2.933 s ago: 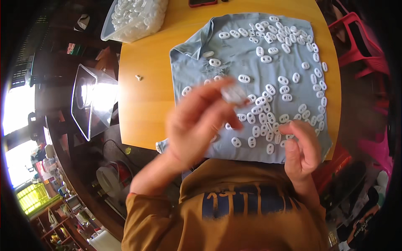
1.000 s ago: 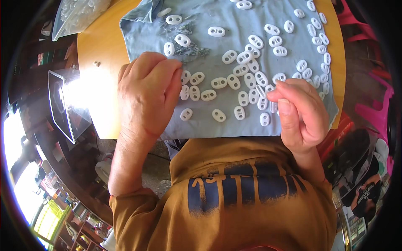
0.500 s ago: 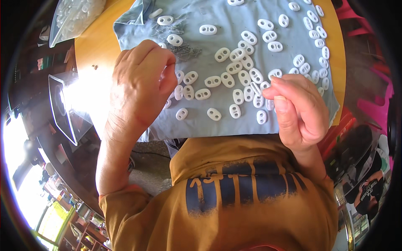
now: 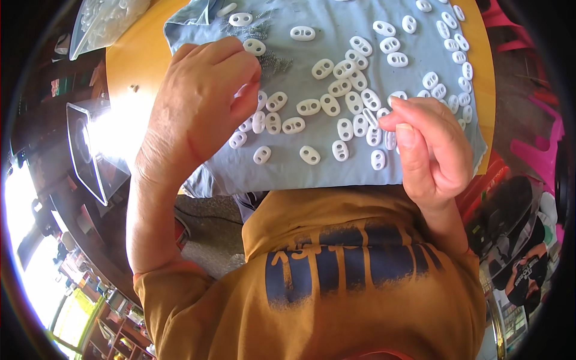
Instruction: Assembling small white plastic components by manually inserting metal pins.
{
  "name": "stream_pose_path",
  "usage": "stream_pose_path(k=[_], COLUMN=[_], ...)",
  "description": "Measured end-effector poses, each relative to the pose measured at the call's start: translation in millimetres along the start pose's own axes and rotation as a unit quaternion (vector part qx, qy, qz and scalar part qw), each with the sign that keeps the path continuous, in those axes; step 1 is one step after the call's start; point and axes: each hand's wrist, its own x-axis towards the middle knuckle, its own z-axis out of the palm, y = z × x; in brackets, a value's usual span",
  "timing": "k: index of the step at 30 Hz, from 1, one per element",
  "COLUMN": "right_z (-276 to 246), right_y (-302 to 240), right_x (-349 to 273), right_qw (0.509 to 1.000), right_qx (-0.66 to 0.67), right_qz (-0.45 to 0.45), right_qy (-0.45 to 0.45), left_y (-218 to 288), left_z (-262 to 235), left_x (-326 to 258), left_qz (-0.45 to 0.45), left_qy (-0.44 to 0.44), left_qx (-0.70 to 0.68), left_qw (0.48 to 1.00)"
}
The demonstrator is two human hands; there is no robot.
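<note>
White oval cord-lock pieces (image 4: 309, 107), each with two round holes, lie scattered over a grey-blue cloth (image 4: 282, 174). My left hand (image 4: 207, 99) is above the cloth's left part, fingers bent downward and thumb curled in; its fingertips are hidden, so I cannot see what they hold. Beside its knuckles is one white oval piece (image 4: 254, 47), near a dark patch of small metal springs (image 4: 276, 63). At the right, my right hand (image 4: 435, 147) is closed in a loose pinch over a cluster of pieces. A piece standing on edge (image 4: 370, 118) lies by its index fingertip; anything in the pinch cannot be made out.
The cloth covers a round wooden table (image 4: 129, 66). A clear bag of pale pieces (image 4: 108, 24) sits at the far left, and a bright lamp with a clear panel (image 4: 90, 147) stands at the left edge. Pink chairs (image 4: 543, 147) are at the right, with another person (image 4: 528, 270) beyond.
The whole view has shifted slightly, so the cloth and pieces sit higher. My left hand has moved a little upward, its forearm farther left. The right hand keeps its pose.
</note>
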Motion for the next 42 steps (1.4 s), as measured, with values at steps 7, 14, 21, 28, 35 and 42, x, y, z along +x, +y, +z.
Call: stream_pose_path(k=[7, 14, 21, 28, 35, 42], right_z=[0.2, 1.1, 1.3, -2.0, -16.1, -19.0], right_y=[2.1, 2.4, 0.7, 0.5, -3.0, -0.8], right_x=[-1.3, -1.1, 2.5, 0.5, 2.7, 0.7], right_qw=[1.000, 0.999, 0.999, 0.997, 0.977, 0.969], right_qx=[0.009, 0.007, 0.024, 0.070, 0.195, 0.226], right_qz=[-0.006, -0.015, -0.019, -0.035, 0.058, 0.090], right_qy=[0.011, 0.027, 0.021, 0.001, -0.055, -0.039], left_y=[-2.1, 26.3, 63.5, 81.7, 87.2, 87.3], left_z=[8.5, 3.4, 13.1, 23.8, 28.9, 31.1], left_x=[-3.8, -3.6, 1.0, 8.3, 10.8, -7.3], left_qz=[0.027, -0.032, 0.037, 0.086, 0.129, 0.113], left_qy=[0.034, 0.163, 0.251, 0.255, 0.293, 0.299], left_qx=[0.012, -0.072, -0.191, -0.209, -0.166, -0.175], left_qw=[0.999, 0.983, 0.948, 0.940, 0.933, 0.931])
